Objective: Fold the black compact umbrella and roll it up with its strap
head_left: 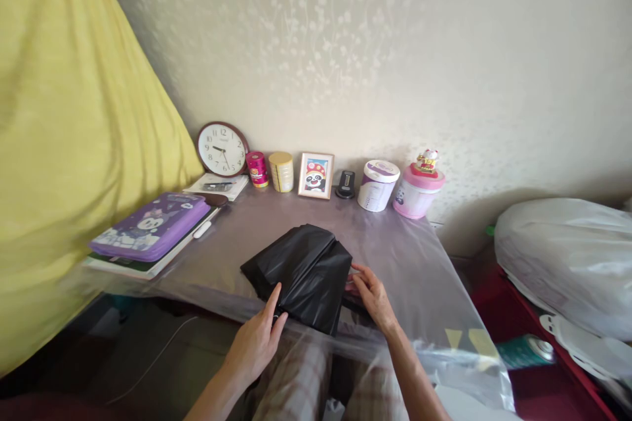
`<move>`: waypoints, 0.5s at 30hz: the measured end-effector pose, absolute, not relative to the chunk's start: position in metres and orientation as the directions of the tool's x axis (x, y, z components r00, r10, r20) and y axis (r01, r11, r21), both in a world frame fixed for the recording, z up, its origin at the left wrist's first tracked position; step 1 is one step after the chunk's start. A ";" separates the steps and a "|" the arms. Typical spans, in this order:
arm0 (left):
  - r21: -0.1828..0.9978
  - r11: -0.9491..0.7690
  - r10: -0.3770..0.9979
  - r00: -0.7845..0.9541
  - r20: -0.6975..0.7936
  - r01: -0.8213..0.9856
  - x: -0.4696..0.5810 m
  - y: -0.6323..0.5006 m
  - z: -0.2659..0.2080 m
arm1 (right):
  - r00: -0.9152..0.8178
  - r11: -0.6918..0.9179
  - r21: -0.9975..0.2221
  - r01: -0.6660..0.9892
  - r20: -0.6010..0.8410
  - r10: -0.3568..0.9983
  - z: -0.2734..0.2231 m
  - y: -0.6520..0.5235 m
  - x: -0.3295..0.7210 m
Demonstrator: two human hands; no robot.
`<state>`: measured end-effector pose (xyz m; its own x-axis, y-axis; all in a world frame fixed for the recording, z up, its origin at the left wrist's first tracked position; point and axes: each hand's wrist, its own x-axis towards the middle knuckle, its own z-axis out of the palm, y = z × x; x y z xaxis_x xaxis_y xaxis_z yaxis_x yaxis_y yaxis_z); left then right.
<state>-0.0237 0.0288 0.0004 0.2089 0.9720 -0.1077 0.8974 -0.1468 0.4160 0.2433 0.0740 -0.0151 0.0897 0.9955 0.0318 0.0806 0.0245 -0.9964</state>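
Note:
A folded black plastic bag (309,273) lies on the table, its near edge reaching the front rim, with creases running across it. At its near left edge is my left hand (254,341), the index finger stretched along the bag, the thumb below, and the other fingers partly hidden. My right hand (374,299) is at the bag's right edge, thumb and forefinger closed together there. The bag hides part of the right fingertips.
A clear plastic cover lies over the table (405,263). Left are a purple case (153,223) on books and a white eraser-like piece (202,229). Along the wall stand a clock (223,150), tins, a picture frame (316,175) and tubs. Right is a red container (543,391).

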 end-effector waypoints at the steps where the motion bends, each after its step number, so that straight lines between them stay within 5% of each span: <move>1: 0.416 -0.145 0.973 0.207 -0.107 0.898 -0.023 0.028 0.001 | 0.105 0.024 -0.998 0.055 0.030 0.994 -0.016 0.073 0.242; 7: 0.395 -0.158 0.975 0.207 -0.085 0.905 -0.021 0.027 0.001 | 0.151 0.040 -0.999 0.011 0.041 0.988 -0.031 0.073 0.238; 15: 0.417 -0.152 0.977 0.199 -0.071 0.896 -0.021 0.025 -0.002 | 0.150 0.118 -0.971 0.209 0.151 0.977 -0.036 0.069 0.236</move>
<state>-0.0211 0.0253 -0.0019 0.1995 0.9773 -0.0714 0.8959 -0.1524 0.4172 0.2363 0.0687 -0.0355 0.1496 0.9771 0.1511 0.2094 0.1181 -0.9707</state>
